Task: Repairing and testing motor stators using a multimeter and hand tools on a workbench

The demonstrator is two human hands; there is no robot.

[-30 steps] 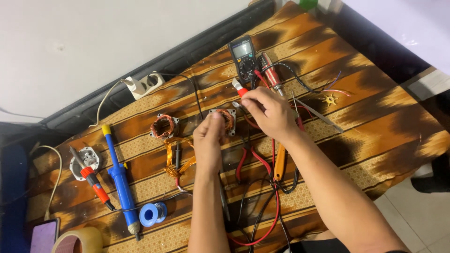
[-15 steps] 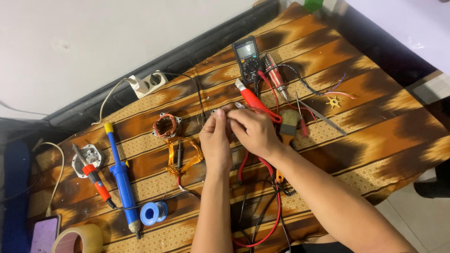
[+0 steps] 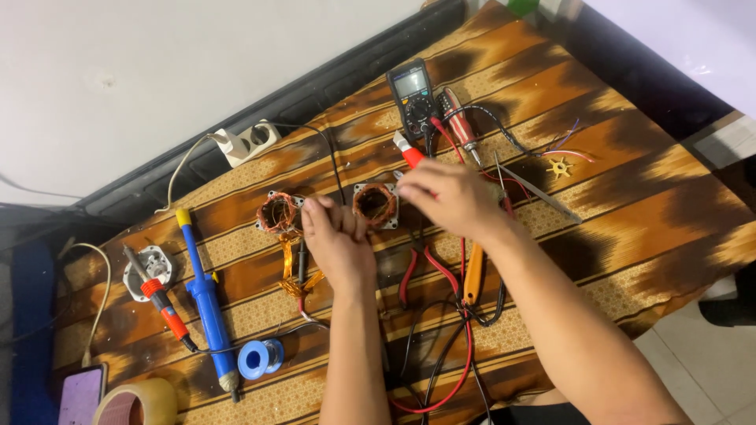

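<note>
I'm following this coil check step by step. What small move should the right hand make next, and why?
Probably bring the red probe in the right hand down to the coil stator. The left hand rests beside that stator, the probe tip points away, and the multimeter lies close behind.

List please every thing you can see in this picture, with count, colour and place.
multimeter: 1, black, top centre of cloth
red probe: 1, red, at right hand
stator coils: 2, copper, centre
pliers: 1, red handles, under the right forearm
desoldering pump: 1, blue, left
soldering iron: 1, orange grip, left
solder spool: 1, blue, lower left
tape roll: 1, beige, bottom left
power strip: 1, white, upper left
phone: 1, purple, bottom left
cloth: 1, brown patterned
left hand: centre
right hand: centre right
</note>
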